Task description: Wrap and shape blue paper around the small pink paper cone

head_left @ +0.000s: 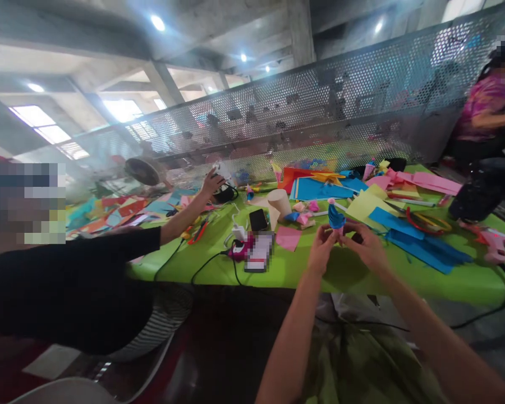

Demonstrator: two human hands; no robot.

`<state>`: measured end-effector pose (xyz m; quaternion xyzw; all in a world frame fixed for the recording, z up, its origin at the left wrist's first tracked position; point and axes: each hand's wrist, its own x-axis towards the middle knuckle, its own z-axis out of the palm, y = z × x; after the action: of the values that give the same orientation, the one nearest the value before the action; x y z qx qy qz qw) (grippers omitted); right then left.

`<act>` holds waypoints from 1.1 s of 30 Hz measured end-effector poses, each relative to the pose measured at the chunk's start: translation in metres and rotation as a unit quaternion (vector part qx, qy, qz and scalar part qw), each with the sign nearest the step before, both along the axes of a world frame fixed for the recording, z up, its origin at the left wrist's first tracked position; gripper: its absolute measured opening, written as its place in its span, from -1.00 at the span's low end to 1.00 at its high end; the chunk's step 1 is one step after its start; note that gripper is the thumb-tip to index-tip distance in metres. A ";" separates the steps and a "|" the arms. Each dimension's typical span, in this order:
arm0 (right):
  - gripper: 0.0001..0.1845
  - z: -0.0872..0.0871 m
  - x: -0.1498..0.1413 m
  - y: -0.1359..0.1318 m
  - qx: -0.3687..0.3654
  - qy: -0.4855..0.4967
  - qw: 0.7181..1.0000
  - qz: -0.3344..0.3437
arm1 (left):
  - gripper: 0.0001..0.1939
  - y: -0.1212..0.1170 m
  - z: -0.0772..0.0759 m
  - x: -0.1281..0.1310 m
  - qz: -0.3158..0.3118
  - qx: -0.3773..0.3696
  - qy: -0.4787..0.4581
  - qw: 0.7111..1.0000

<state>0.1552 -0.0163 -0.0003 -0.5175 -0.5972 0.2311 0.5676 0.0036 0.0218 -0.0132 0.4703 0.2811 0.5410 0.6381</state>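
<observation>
Both my hands meet over the green table and hold a small blue paper flower with a pink tip. My left hand pinches its lower part from the left, fingers closed. From the right, my right hand grips the same piece with curled fingers. A pink paper square lies on the table just left of my hands.
Sheets of coloured paper cover the table's far side. A pink glue gun lies at the right, and a black phone and cables left of centre. A person in black at the left reaches an arm across the table. Another person sits at the far right.
</observation>
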 end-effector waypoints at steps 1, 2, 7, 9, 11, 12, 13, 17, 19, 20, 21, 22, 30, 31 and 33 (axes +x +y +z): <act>-0.52 -0.001 -0.001 0.001 0.005 -0.003 1.000 -0.003 | -0.38 -0.001 0.000 0.000 -0.005 -0.001 0.000 1.000; -0.53 -0.002 -0.001 0.002 0.009 -0.007 1.000 -0.008 | -0.38 -0.002 0.000 0.000 -0.010 -0.002 0.001 1.000; -0.58 -0.008 0.001 0.003 0.031 -0.028 0.998 -0.041 | -0.38 -0.005 0.002 0.001 -0.033 0.000 0.015 0.999; -0.58 -0.008 0.001 0.002 0.032 -0.037 0.998 -0.050 | -0.39 -0.005 0.002 0.000 -0.030 0.005 0.027 0.999; -0.57 -0.008 0.001 0.001 0.027 -0.044 0.997 -0.051 | -0.43 -0.004 0.001 0.000 -0.023 0.014 0.042 0.999; -0.56 -0.008 0.000 0.000 0.022 -0.047 0.997 -0.049 | -0.46 -0.003 0.001 0.000 -0.018 0.021 0.049 0.998; -0.56 -0.008 -0.001 -0.001 0.016 -0.049 0.998 -0.048 | -0.49 -0.003 0.001 0.000 -0.012 0.027 0.055 0.998; -0.50 -0.010 -0.004 -0.002 -0.010 -0.051 0.998 -0.036 | -0.55 -0.001 0.001 -0.001 0.015 0.043 0.065 0.997; -0.48 -0.011 -0.005 -0.001 -0.023 -0.052 0.998 -0.030 | -0.54 -0.001 0.001 -0.001 0.024 0.044 0.064 0.997; -0.48 -0.012 -0.006 0.000 -0.028 -0.053 0.998 -0.028 | -0.54 0.000 0.001 -0.002 0.027 0.044 0.064 0.997; -0.48 -0.012 -0.007 0.000 -0.032 -0.054 0.998 -0.026 | -0.53 0.000 0.001 -0.002 0.029 0.042 0.063 0.997; -0.48 -0.012 -0.007 0.001 -0.036 -0.055 0.998 -0.024 | -0.52 0.000 0.001 -0.002 0.029 0.040 0.062 0.997; -0.50 -0.015 -0.008 0.001 -0.053 -0.061 0.997 -0.015 | -0.49 0.004 -0.003 -0.001 0.038 0.026 0.067 0.997; -0.50 -0.016 -0.008 0.001 -0.054 -0.062 0.997 -0.014 | -0.48 0.004 -0.003 -0.001 0.039 0.023 0.067 0.997; -0.49 -0.017 -0.008 0.002 -0.056 -0.064 0.996 -0.013 | -0.46 0.004 -0.003 -0.001 0.039 0.017 0.067 0.997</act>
<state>0.1476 -0.0142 -0.0174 -0.5698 -0.6118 0.2230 0.5013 0.0026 0.0255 -0.0164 0.5051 0.3315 0.5377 0.5881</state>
